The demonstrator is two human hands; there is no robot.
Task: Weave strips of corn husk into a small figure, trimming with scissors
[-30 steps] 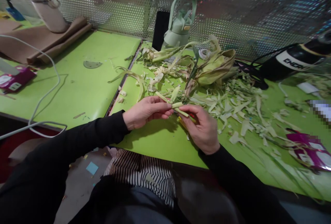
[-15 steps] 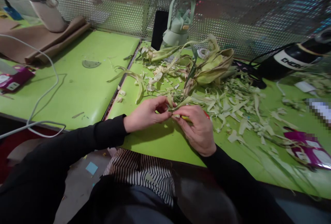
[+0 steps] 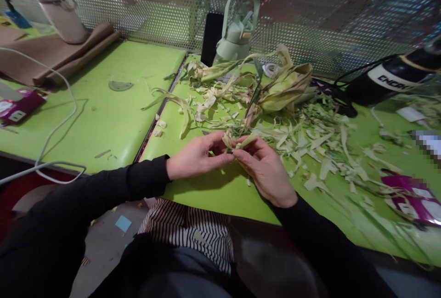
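Observation:
Close to the table's front edge, my left hand (image 3: 203, 154) pinches a small bundle of pale green corn husk (image 3: 228, 142) between thumb and fingers. My right hand (image 3: 267, 167) meets it from the other side, its thumb and fingers closed on a folded husk strip (image 3: 248, 140) of the same bundle. The fingertips nearly touch, and they hide part of the husk. Just beyond lies a heap of husk scraps (image 3: 299, 139), with a larger bunch of dried husk leaves (image 3: 284, 91) behind it.
A pale green bottle (image 3: 234, 45) and a dark phone-like slab (image 3: 211, 38) stand against the perforated screen (image 3: 158, 13). On the right are a black bottle (image 3: 386, 80) and a purple packet (image 3: 409, 197). A white cable (image 3: 74, 100) crosses the left table.
My right hand has shifted slightly right and closed its fingertips on the husk. The yellow and red thing at that hand no longer shows. A small scrap now lies below the hands.

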